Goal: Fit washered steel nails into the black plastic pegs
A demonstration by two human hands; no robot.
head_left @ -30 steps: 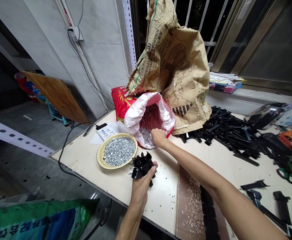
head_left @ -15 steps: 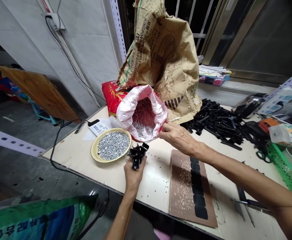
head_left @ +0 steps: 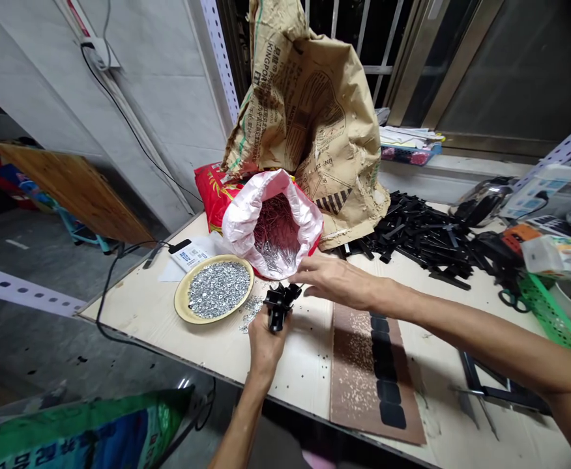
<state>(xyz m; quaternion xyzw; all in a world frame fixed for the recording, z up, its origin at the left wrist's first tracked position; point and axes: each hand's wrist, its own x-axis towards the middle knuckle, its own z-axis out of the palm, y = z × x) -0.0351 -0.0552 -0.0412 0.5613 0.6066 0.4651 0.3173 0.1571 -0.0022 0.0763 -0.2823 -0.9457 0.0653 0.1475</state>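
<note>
My left hand (head_left: 267, 345) is closed around a small bundle of black plastic parts (head_left: 280, 305), held upright above the table's front part. My right hand (head_left: 339, 281) reaches in from the right, its fingertips beside the top of these parts. Its fingers seem drawn together, but anything between them is too small to make out. Just behind the fingertips is the open white mouth of a red bag (head_left: 234, 221), which holds many thin metal pins (head_left: 274, 251). To the left lies a yellowish dish (head_left: 182, 306) full of small silvery metal pieces (head_left: 219, 288).
A large brown paper sack (head_left: 334, 130) stands behind the red bag. Black plastic parts (head_left: 427, 241) are heaped at the right. A brown board (head_left: 354, 384) with dark pads lies in front, near scissors (head_left: 513, 299) and a green basket (head_left: 540, 312). Small silvery pieces are scattered beside the dish.
My right hand has moved from the red bag's edge down and left to the parts in my left hand. My left hand has shifted slightly right, still holding them.
</note>
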